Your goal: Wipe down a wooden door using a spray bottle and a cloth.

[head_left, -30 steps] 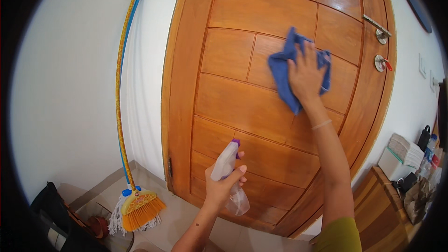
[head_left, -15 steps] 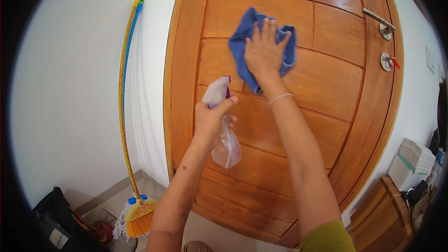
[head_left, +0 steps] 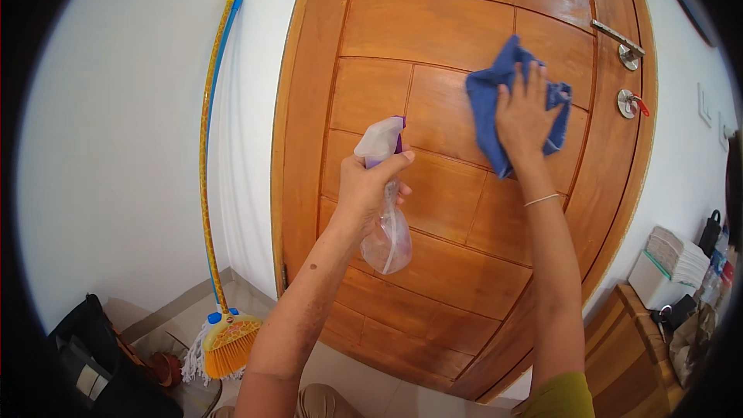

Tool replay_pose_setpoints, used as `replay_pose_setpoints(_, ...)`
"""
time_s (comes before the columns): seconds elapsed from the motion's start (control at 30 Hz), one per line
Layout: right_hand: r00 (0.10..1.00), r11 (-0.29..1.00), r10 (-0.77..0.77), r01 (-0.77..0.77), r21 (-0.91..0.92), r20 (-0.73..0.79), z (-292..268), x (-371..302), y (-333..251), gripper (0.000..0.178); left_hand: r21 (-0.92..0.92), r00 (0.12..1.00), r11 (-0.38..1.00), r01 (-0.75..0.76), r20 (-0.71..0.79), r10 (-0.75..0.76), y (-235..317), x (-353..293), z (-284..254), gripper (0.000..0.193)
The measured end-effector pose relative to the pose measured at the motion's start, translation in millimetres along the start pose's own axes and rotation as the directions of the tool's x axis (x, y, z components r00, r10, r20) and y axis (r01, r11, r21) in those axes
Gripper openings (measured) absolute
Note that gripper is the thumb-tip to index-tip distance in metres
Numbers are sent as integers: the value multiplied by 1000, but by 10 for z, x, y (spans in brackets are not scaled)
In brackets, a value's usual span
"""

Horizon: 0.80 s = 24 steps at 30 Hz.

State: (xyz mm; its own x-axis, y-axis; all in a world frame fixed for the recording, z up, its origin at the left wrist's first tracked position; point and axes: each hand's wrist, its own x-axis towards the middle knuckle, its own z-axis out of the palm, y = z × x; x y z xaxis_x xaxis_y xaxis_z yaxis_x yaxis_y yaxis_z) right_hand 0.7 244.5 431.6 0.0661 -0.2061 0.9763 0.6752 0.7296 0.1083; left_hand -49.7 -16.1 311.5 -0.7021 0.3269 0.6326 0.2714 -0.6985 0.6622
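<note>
My left hand (head_left: 365, 192) is closed round the neck of a clear spray bottle (head_left: 388, 244) with a whitish head and a purple trigger. The bottle is upright in front of the wooden door (head_left: 433, 27), its lower part bare below my fingers. Farther right, my right hand (head_left: 526, 120) lies flat with fingers spread on a blue cloth (head_left: 486, 112), pressing it against the door panels. The cloth is bunched, with its edges sticking out on both sides of the hand. My right palm hides the cloth's middle.
On the door's right side are a metal lever handle (head_left: 619, 37) and a lock with a red key (head_left: 631, 104). A broom (head_left: 232, 340) and a mop lean in the left corner beside a black bag (head_left: 97, 356). A wooden cabinet (head_left: 631, 340) holding a white box stands right.
My right hand has slid the cloth right and slightly down across the door, nearer the lock. My left hand with the spray bottle has shifted a little right; the view has moved slightly too.
</note>
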Motion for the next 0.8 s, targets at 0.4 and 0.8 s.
replay_pose_setpoints(0.4, 989, 980, -141, 134, 145, 35, 239, -124, -1425, 52, 404, 979, 915, -19, -178, 99, -525, 492, -361, 25)
replay_pose_setpoints(0.8, 957, 940, -286, 271, 208, 42, 233, -354, -1214, 49, 603, 972, 789, -117, -93, 215, -349, 461, -251, 41)
